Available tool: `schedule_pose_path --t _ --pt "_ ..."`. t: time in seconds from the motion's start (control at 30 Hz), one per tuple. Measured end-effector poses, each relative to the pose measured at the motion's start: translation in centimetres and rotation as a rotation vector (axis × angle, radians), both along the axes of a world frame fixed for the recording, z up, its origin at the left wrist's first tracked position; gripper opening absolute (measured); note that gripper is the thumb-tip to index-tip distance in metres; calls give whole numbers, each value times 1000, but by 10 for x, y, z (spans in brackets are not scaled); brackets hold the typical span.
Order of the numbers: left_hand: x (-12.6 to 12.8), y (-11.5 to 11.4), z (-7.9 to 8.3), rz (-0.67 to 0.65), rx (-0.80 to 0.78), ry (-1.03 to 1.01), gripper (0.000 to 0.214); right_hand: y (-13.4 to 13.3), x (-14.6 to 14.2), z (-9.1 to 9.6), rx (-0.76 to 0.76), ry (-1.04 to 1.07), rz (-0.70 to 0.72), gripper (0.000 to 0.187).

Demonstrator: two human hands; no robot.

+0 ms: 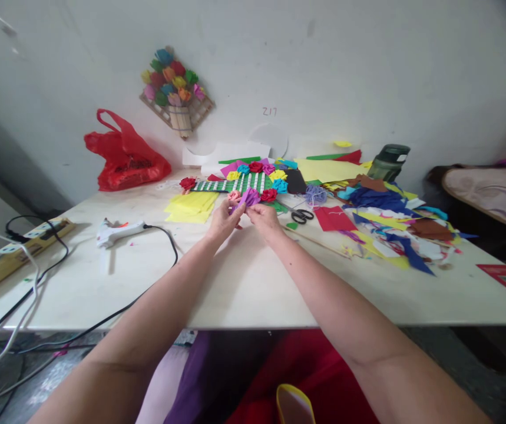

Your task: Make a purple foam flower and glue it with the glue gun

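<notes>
My left hand (224,219) and my right hand (263,220) meet over the near middle of the table, fingertips pinched together. Between them is a piece of purple crepe paper (250,198); its exact shape is partly hidden by my fingers. Just behind lies a green guitar-shaped craft (235,183) with white strips. Folded paper flowers ring its body: a red rose (269,195), a blue rose (280,186) and several more. Another red flower (187,183) sits at the narrow end. Yellow paper sheets (189,206) lie left of my hands.
A white glue gun (118,231) with a trailing cord lies left, near a power strip (23,250). Black-handled scissors (301,215), a thin stick (317,240) and heaped paper scraps (385,206) are right. A red bag (129,159) and green bottle (389,162) stand behind.
</notes>
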State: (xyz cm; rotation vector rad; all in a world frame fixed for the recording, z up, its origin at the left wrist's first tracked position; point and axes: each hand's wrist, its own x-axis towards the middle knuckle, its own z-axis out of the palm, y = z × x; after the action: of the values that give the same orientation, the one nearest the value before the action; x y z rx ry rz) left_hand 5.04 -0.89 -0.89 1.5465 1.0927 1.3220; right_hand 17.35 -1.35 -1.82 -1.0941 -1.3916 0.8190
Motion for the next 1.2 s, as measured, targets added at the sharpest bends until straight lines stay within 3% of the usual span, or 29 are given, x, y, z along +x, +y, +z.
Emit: schedule_pose_path --t 0.1,0.23,0.37,0.67,0.93,1.2 --pt "2 1 1 6 12 -16 37 -5 -5 4 -70 179 42 23" --pt "2 -1 2 -4 20 -73 38 -16 -11 14 -303 446 91 18" --pt "0 -1 0 16 60 -59 37 -21 -11 19 -405 525 133 14" --pt "-7 6 -6 -12 183 74 38 -16 -2 22 -286 364 6 17" --pt "-16 1 3 26 262 395 36 -10 9 18 -212 199 17 15" --pt "-9 -5 7 -41 104 124 38 -13 7 20 -245 282 112 12"
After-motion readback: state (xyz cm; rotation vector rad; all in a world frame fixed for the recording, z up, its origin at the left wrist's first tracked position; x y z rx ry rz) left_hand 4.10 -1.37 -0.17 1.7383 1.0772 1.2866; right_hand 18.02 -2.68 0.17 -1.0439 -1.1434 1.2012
